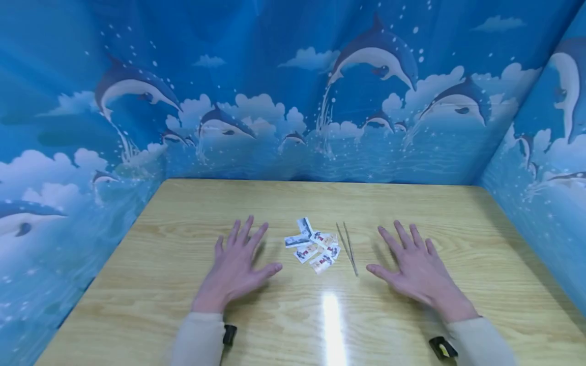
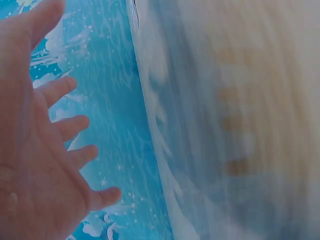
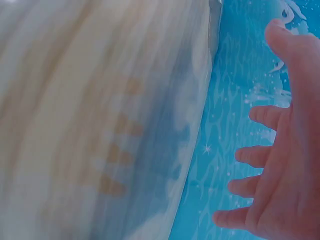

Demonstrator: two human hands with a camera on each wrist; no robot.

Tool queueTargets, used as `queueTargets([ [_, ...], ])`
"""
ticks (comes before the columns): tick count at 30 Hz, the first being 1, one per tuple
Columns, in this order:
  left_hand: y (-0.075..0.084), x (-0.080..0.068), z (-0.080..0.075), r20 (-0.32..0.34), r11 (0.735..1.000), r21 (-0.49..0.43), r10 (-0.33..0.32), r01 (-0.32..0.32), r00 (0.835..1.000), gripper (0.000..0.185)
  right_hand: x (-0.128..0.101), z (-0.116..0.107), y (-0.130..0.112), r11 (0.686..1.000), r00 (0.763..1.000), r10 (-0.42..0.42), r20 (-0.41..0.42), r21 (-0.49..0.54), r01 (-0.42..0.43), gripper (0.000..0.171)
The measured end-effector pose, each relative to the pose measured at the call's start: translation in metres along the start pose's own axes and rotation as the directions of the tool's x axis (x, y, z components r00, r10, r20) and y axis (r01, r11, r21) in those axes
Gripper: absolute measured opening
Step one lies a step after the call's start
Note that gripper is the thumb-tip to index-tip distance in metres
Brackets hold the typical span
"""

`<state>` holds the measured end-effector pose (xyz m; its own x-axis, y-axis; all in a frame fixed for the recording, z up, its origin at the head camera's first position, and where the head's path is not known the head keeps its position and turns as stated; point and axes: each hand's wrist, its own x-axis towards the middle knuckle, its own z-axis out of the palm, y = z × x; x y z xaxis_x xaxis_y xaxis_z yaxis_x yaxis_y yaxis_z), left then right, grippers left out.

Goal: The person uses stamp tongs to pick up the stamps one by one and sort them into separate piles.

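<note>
Several small printed paper rectangles (image 1: pixel 322 263) lie in a loose overlapping cluster at the middle of the table. Just right of them rests a pair of thin metal tweezers (image 1: pixel 354 266), their tips spread and pointing to the far side. To the left of the papers is my left hand (image 1: pixel 235 272), palm down with fingers spread, holding nothing. My right hand (image 1: pixel 418 269) is on the other side, right of the tweezers, fingers likewise spread and bare. Both palms show in the wrist views, the left hand (image 2: pixel 45 145) and the right hand (image 3: pixel 285 165) appearing raised off the tabletop.
The light wood table (image 1: pixel 274 315) carries a bright glare streak near its front. A blue curtain (image 1: pixel 256 152) printed with dolphins and clouds stands along the back and both sides. Dark bands (image 1: pixel 230 335) sit at the wrists by the pale sleeves.
</note>
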<state>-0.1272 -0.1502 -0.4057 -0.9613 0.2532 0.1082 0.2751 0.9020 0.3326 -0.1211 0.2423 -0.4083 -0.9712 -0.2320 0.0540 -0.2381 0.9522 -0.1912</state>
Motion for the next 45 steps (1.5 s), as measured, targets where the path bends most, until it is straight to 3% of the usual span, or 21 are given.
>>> queueTargets([
  [6, 0.008, 0.01, 0.003, -0.032, 0.995, -0.038, 0.093, -0.094, 0.995, 0.09, 0.009, 0.004, -0.011, 0.998, 0.999, -0.049, 0.008, 0.027, 0.049, 0.09],
  [10, 0.013, 0.015, 0.006, -0.031, 0.991, -0.066, 0.116, -0.118, 0.993, 0.083, 0.015, 0.005, -0.017, 0.996, 0.997, -0.074, 0.012, 0.06, 0.073, 0.089],
  [16, 0.026, 0.022, 0.01, 0.03, 0.975, -0.178, 0.137, -0.13, 0.99, 0.065, 0.021, 0.006, -0.024, 0.988, 0.992, -0.116, 0.039, 0.107, 0.111, 0.083],
  [22, 0.042, 0.031, 0.019, 0.106, 0.945, -0.285, 0.2, -0.162, 0.974, 0.045, 0.026, 0.01, -0.031, 0.982, 0.987, -0.158, 0.041, 0.106, 0.153, 0.071],
  [27, 0.05, 0.038, 0.024, 0.16, 0.94, -0.286, 0.237, -0.185, 0.958, 0.044, 0.031, 0.013, -0.035, 0.977, 0.984, -0.179, 0.023, 0.12, 0.175, 0.062],
  [31, 0.057, 0.045, 0.026, 0.216, 0.947, -0.274, 0.23, -0.167, 0.949, 0.044, 0.036, 0.014, -0.038, 0.977, 0.985, -0.171, 0.011, 0.131, 0.168, 0.057],
  [39, 0.066, 0.06, 0.033, 0.307, 0.963, -0.218, 0.22, -0.156, 0.926, 0.041, 0.053, 0.018, -0.043, 0.989, 0.997, -0.076, -0.006, 0.13, 0.076, 0.052],
  [45, 0.068, 0.062, 0.037, 0.343, 0.972, -0.198, 0.192, -0.129, 0.919, 0.04, 0.062, 0.019, -0.047, 0.986, 0.999, -0.034, 0.023, 0.165, 0.03, 0.048],
])
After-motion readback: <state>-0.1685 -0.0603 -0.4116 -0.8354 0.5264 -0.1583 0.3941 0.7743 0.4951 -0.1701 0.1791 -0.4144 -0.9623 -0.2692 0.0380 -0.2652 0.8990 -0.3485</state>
